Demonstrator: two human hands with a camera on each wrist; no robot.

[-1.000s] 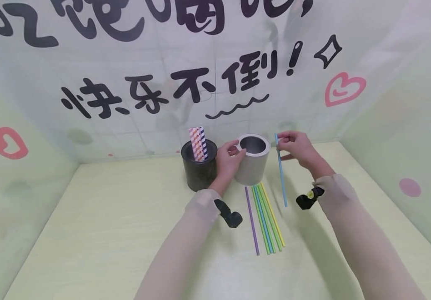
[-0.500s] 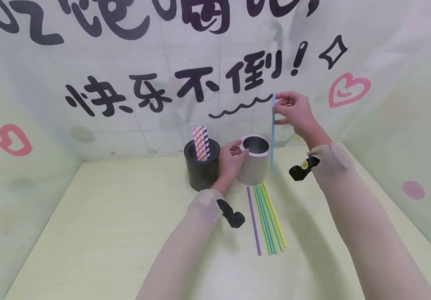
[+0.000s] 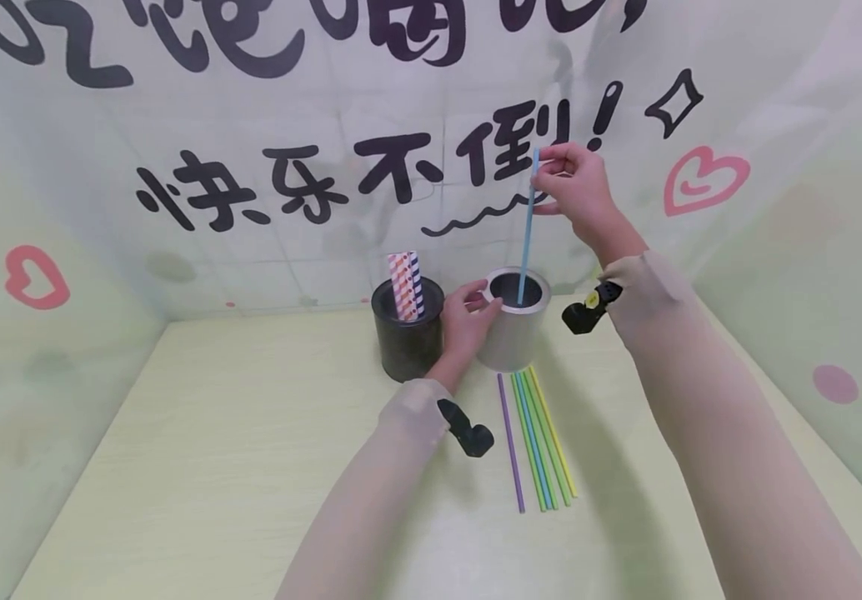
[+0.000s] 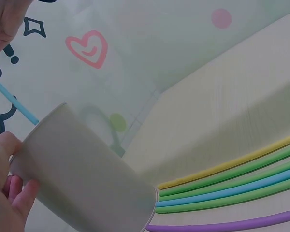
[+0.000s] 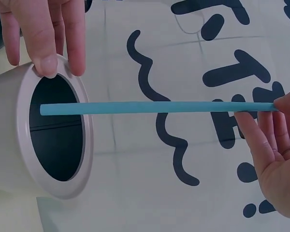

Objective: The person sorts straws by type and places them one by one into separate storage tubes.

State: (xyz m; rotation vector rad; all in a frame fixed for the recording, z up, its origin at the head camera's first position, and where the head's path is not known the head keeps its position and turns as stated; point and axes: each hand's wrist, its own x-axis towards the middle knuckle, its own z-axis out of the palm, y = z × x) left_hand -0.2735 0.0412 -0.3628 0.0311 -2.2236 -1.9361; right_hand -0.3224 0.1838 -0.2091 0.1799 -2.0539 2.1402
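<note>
My right hand [image 3: 578,187] pinches a light blue straw [image 5: 150,107] near its upper end, high over the grey cylindrical holder [image 3: 512,337]. The straw's lower end hangs at the mouth of that holder, over the dark inside. With my left hand [image 3: 467,325] I hold the holder by its rim, thumb at the near edge. On the table, in front of the holder, lie a purple straw [image 3: 510,442], several green straws [image 4: 232,202], another blue straw [image 4: 232,194] and a yellow straw [image 3: 555,437], roughly side by side.
A black cylindrical holder [image 3: 408,350] stands just left of my left hand, with several patterned paper straws [image 3: 404,287] upright in it. The pale table [image 3: 236,467] meets a white printed back wall [image 3: 288,267] and side walls.
My right hand has risen and moved left with the blue straw, from right of the grey holder to above its mouth. The left hand stays on the rim.
</note>
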